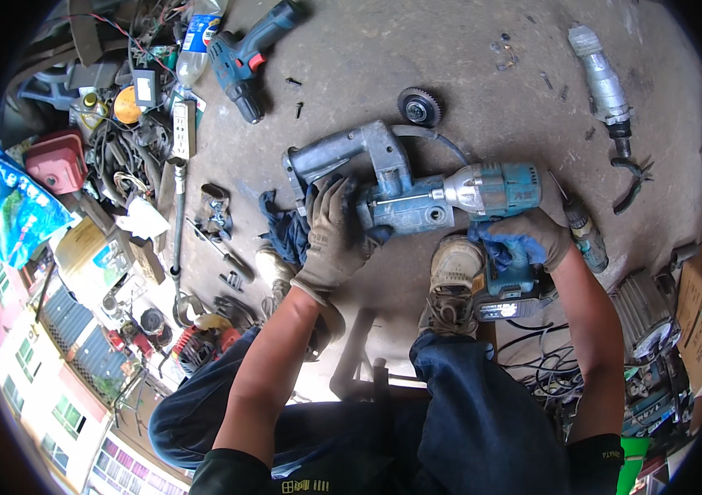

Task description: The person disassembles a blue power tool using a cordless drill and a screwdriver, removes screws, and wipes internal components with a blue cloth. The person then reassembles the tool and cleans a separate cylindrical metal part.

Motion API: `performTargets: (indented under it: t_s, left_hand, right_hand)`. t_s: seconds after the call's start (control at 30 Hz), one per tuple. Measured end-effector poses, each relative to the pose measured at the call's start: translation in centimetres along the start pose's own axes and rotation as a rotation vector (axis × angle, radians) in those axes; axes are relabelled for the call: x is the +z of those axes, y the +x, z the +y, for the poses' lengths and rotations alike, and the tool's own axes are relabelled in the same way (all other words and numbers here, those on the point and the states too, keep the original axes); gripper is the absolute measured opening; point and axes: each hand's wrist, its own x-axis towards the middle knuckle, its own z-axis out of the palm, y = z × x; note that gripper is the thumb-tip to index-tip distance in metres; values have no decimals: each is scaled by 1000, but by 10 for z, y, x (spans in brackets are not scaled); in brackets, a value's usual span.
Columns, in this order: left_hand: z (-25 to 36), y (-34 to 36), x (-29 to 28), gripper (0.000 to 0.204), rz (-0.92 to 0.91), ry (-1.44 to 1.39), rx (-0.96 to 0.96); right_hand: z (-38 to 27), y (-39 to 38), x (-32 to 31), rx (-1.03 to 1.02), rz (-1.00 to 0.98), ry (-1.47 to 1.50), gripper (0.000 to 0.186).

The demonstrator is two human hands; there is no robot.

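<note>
On a stained grey concrete floor (491, 91), a grey-and-blue tool body (400, 219) with a long handle lies just beyond my shoes. Against its right end sits a teal-and-silver cordless impact driver (512, 188). My left hand (336, 231), in a grey work glove, grasps the body's left end; my right hand (537, 235), in a matching glove with blue on it, is wrapped around the driver's grip. A long, thin steel bit (405, 198) reaches leftward along the body; its tip's seating I cannot tell. To drive well, I judge, I should hold that bit straight, brace the body firmly, and squeeze gently. My right beige shoe (457, 262) crowds the near edge, and a dark slim-shafted tool (586, 231) hems my right. Bare concrete gives room on the far side, past a black toothed gear (419, 107) and small dark screws (298, 109).
</note>
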Motion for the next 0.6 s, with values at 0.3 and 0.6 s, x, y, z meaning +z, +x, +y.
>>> performTargets:
  t_s: [0.3,0.6]
  left_hand:
    - [1,0,-3,91,-46,7,-5]
    - [0,-1,-1,91,-46,16,-5]
  right_hand:
    - [7,8,-13,34,21,-64,48]
    - [3,13,-6,-18,-17,-92,47]
